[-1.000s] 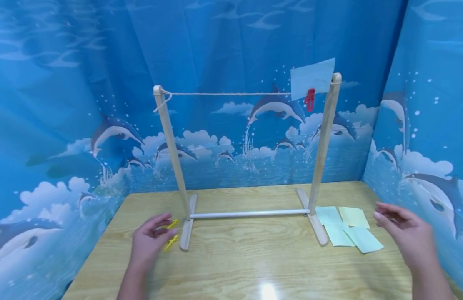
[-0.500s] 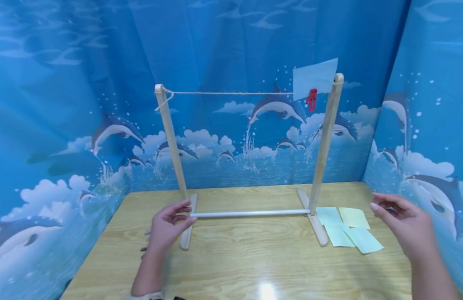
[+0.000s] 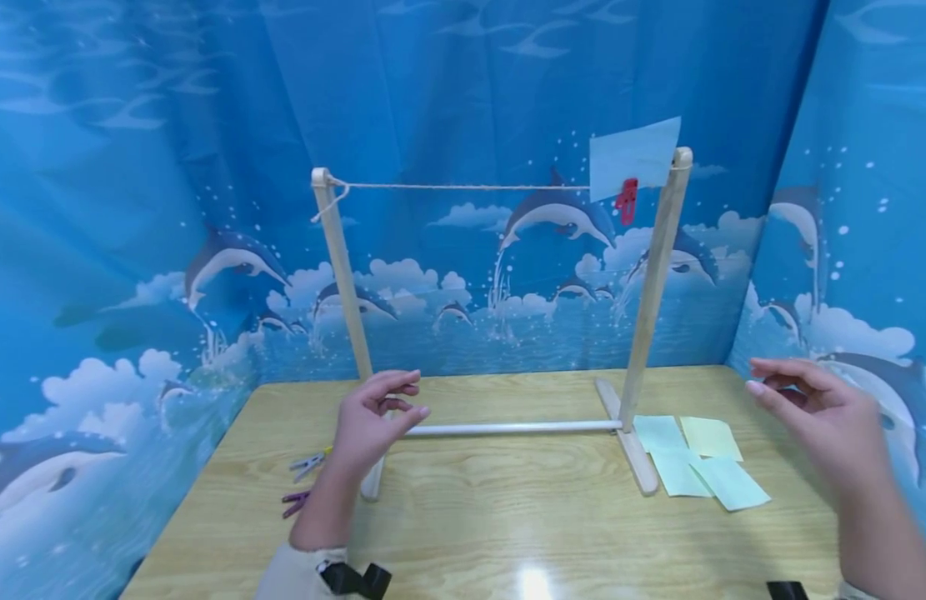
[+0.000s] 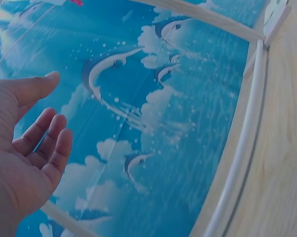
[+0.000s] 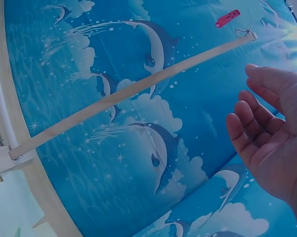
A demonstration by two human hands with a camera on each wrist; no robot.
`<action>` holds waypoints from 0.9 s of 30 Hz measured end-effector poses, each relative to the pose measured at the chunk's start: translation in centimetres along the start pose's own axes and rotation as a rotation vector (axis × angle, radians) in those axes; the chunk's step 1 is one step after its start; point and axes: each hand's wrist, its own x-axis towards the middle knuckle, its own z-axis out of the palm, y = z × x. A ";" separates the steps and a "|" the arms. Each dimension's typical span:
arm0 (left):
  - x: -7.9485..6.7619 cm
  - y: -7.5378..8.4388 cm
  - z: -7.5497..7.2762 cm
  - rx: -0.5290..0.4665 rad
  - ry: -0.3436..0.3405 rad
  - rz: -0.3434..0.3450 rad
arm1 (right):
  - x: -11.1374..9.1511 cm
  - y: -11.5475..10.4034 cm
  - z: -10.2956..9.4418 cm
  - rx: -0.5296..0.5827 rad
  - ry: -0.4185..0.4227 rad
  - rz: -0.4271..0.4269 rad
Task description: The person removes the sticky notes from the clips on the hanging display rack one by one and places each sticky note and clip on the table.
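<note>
My left hand (image 3: 372,421) is in the air in front of the wooden frame's left post (image 3: 344,275), fingers loosely bent and holding nothing. In the left wrist view its thumb and fingers (image 4: 55,129) are apart. Over on the right, my right hand (image 3: 830,417) is raised beside the sticky notes (image 3: 725,483), also without anything in it; the right wrist view shows its thumb (image 5: 267,76) away from the fingers. A red clothespin (image 3: 627,202) clips a light blue paper (image 3: 633,157) to the string (image 3: 463,187) near the right post (image 3: 655,287).
Behind my left forearm lie a grey clothespin (image 3: 308,463), a purple clothespin (image 3: 294,502) and a bit of yellow. A white rod (image 3: 508,428) joins the frame's feet low down. A blue dolphin curtain (image 3: 447,100) surrounds the wooden table (image 3: 493,517).
My left hand has moved right and up from beside the yellow clothespins, which its forearm now mostly hides. My right hand has risen slightly. The clipped paper stays on the string.
</note>
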 end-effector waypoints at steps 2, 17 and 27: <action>0.4 0.4 0.4 0.015 -0.015 0.017 | 0.3 -0.4 -0.1 -0.009 -0.002 -0.015; 3.1 2.9 3.7 0.106 -0.123 0.103 | 2.6 -3.0 -0.1 -0.094 -0.015 -0.080; 4.9 4.1 5.8 0.125 -0.153 0.184 | 4.9 -5.4 0.1 -0.111 -0.070 -0.147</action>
